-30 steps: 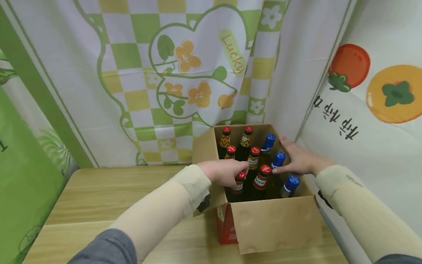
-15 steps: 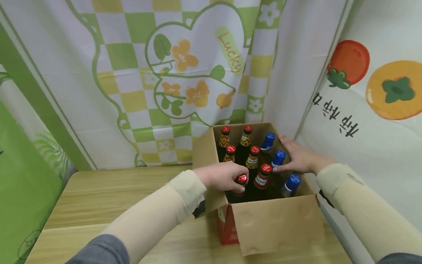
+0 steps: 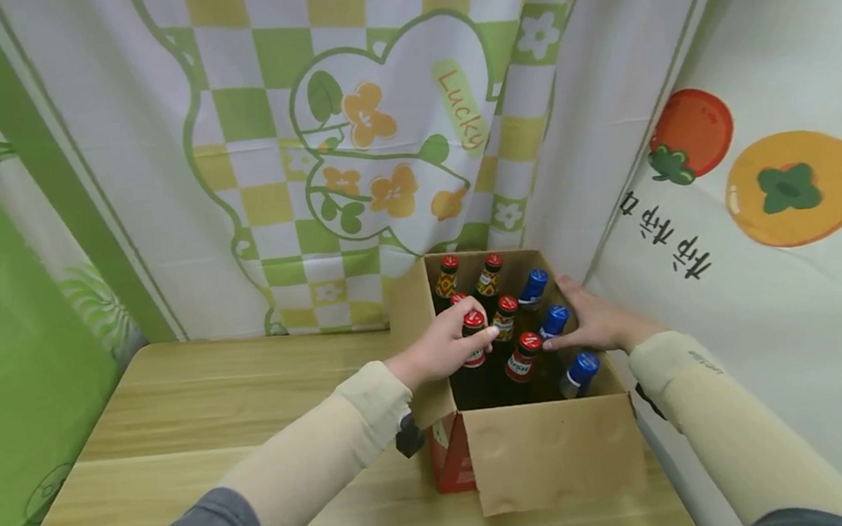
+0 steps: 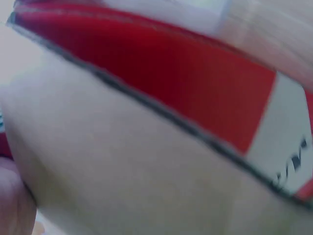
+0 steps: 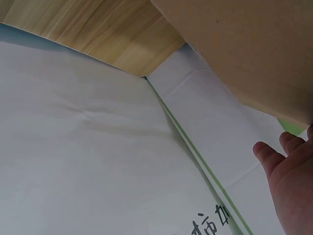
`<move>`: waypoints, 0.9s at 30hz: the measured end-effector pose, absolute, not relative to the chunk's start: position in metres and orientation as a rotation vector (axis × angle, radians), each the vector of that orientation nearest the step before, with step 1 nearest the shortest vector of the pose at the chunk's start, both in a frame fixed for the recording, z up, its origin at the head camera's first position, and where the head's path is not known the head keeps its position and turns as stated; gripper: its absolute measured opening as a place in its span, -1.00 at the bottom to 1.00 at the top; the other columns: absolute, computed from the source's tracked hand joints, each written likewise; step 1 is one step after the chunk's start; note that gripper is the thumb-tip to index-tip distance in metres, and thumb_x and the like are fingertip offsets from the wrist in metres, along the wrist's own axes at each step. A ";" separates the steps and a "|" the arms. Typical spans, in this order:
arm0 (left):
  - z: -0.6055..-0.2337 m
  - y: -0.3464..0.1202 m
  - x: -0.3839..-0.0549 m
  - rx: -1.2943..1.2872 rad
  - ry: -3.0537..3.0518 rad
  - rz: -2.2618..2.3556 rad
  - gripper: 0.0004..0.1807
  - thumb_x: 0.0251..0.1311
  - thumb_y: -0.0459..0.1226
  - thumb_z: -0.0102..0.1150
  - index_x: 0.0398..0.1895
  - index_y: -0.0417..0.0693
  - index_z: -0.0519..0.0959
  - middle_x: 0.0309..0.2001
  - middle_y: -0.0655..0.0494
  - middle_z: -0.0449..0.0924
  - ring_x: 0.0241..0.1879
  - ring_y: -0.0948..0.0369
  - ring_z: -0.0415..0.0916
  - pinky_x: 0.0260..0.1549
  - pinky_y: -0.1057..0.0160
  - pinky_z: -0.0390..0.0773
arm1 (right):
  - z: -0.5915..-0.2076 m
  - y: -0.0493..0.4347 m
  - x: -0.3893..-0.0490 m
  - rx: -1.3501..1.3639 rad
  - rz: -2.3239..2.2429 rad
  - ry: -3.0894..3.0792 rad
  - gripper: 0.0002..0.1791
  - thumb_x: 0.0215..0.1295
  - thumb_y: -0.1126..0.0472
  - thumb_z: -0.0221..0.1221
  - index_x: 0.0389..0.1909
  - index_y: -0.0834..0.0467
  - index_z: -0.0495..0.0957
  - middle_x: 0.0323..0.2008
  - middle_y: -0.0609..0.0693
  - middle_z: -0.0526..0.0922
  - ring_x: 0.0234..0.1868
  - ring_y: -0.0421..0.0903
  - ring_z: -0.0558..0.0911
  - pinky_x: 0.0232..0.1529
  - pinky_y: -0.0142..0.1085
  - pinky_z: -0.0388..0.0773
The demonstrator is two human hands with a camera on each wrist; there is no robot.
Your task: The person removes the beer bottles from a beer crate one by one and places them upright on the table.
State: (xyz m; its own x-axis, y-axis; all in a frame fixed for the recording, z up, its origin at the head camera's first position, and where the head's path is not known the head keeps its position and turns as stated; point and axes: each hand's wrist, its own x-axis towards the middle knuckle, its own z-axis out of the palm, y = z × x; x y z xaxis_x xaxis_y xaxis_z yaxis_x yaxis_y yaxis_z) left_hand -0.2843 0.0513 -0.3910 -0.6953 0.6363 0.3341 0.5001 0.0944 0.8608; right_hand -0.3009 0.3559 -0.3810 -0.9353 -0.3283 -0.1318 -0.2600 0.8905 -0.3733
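An open cardboard box (image 3: 558,451) holds several dark bottles with red caps and several with blue caps. My left hand (image 3: 439,345) grips one red-capped beer bottle (image 3: 475,348) by its neck, and this bottle stands higher than the neighbouring red-capped bottle (image 3: 523,358). In the left wrist view a box flap (image 4: 132,161) and the box's red side (image 4: 186,73) fill most of the picture. My right hand (image 3: 597,314) holds the box's right wall, thumb inside beside a blue-capped bottle (image 3: 552,322), fingers outside. Those fingers (image 5: 266,154) show at the right wrist view's edge.
The box stands on a wooden table (image 3: 230,405), near its right edge. Printed curtains (image 3: 253,144) hang behind the table, and a white cloth with fruit pictures (image 3: 788,331) hangs at the right. The front and left flaps are folded outward.
My left hand has closed round the red-capped bottle's neck and raised it, moving up and away from the box's near edge. The right hand has stayed on the wall.
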 end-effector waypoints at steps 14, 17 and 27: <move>-0.333 0.066 -0.259 0.930 1.939 2.165 -0.86 0.39 -0.47 0.16 -0.31 -0.22 0.41 -0.64 0.10 0.49 -0.61 0.22 0.50 -0.55 0.30 0.52 | -0.381 0.359 -0.301 -0.420 -0.536 2.861 0.44 0.15 -0.28 0.44 0.59 0.44 -0.31 0.58 0.47 -0.27 0.56 0.44 -0.17 0.48 0.28 -0.14; -0.313 0.060 -0.256 0.975 1.921 2.218 -0.81 0.43 -0.42 0.17 -0.39 -0.21 0.43 -0.64 0.10 0.50 -0.61 0.23 0.50 -0.56 0.29 0.53 | -0.380 0.359 -0.300 -0.420 -0.514 2.863 0.44 0.15 -0.29 0.43 0.59 0.43 -0.31 0.58 0.45 -0.29 0.56 0.44 -0.17 0.48 0.27 -0.15; -0.250 0.027 -0.259 0.850 1.803 2.599 -0.71 0.43 -0.45 0.14 -0.48 -0.13 0.37 -0.66 0.08 0.43 -0.66 0.23 0.45 -0.53 0.29 0.55 | -0.382 0.359 -0.301 -0.427 -0.487 2.856 0.46 0.14 -0.33 0.41 0.59 0.42 -0.34 0.58 0.44 -0.31 0.56 0.43 -0.17 0.49 0.24 -0.16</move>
State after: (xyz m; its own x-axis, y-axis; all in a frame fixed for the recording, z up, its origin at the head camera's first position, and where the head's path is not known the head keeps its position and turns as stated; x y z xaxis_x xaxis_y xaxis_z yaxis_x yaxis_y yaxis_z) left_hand -0.2587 0.0268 -0.2496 -0.8570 0.1782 0.4835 0.3905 -0.3878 0.8350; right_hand -0.3014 0.3593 -0.3816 -0.9353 -0.3164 -0.1585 -0.2460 0.9033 -0.3515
